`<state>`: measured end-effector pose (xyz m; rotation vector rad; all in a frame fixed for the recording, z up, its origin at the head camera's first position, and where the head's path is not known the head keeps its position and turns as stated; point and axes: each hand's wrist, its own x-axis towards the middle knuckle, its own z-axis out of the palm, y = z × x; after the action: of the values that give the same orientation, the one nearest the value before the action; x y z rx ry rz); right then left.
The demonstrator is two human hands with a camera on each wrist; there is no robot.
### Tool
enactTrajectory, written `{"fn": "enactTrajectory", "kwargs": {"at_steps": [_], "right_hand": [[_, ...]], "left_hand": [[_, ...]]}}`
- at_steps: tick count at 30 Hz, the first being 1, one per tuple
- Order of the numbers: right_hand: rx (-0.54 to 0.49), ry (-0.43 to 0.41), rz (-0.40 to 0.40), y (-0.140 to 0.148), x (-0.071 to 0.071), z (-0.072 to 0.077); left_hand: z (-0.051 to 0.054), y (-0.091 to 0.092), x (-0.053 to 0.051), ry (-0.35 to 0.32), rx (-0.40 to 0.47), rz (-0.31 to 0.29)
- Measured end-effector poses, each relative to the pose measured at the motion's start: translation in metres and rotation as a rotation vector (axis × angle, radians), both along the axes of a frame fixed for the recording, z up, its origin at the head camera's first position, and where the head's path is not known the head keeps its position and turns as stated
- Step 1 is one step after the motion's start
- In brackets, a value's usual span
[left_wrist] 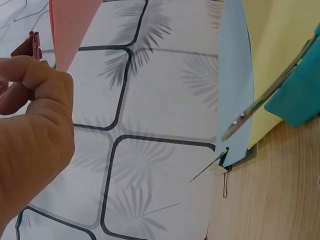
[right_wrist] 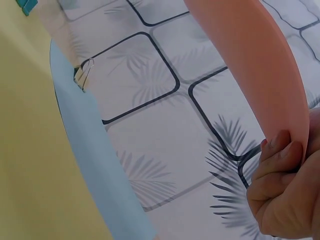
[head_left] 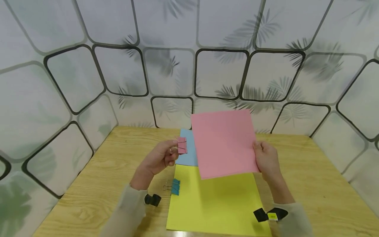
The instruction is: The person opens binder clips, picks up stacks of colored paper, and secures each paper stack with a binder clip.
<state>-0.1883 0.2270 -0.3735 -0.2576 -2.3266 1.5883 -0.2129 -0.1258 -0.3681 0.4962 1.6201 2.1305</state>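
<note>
My left hand (head_left: 158,156) pinches a pink binder clip (head_left: 182,145) between thumb and fingers, just left of the pink paper sheets (head_left: 225,143). In the head view a gap shows between clip and paper. My right hand (head_left: 266,158) grips the right edge of the pink sheets, thumb on the near face, holding them raised and tilted. Beneath lie yellow paper (head_left: 219,204), with a teal binder clip (head_left: 175,187) on its left edge, and light blue paper (head_left: 186,154) behind it. A pale binder clip (right_wrist: 80,77) sits at the blue paper's edge in the right wrist view.
The papers lie on a wood-grain table (head_left: 124,174). Patterned white panels (head_left: 168,72) with dark outlines and leaf prints stand along its back and sides. The pink sheets hide part of the blue and yellow papers in the head view.
</note>
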Motion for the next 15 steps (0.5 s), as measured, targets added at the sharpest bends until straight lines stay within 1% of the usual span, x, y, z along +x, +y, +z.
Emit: {"fn": "enactTrajectory", "kwargs": {"at_steps": [5, 8, 11, 15], "right_hand": [[0.004, -0.01, 0.009, -0.002, 0.002, -0.001], [0.016, -0.016, 0.013, -0.003, 0.001, -0.002], [0.03, -0.014, 0.017, -0.003, 0.001, -0.003], [0.033, -0.014, 0.02, -0.003, 0.001, -0.003]], "left_hand": [[-0.001, 0.009, 0.001, -0.02, -0.022, 0.095], [-0.003, 0.013, 0.001, -0.022, -0.046, 0.134], [-0.004, 0.015, 0.001, -0.011, -0.054, 0.128], [-0.005, 0.015, 0.001, 0.003, -0.054, 0.088]]}}
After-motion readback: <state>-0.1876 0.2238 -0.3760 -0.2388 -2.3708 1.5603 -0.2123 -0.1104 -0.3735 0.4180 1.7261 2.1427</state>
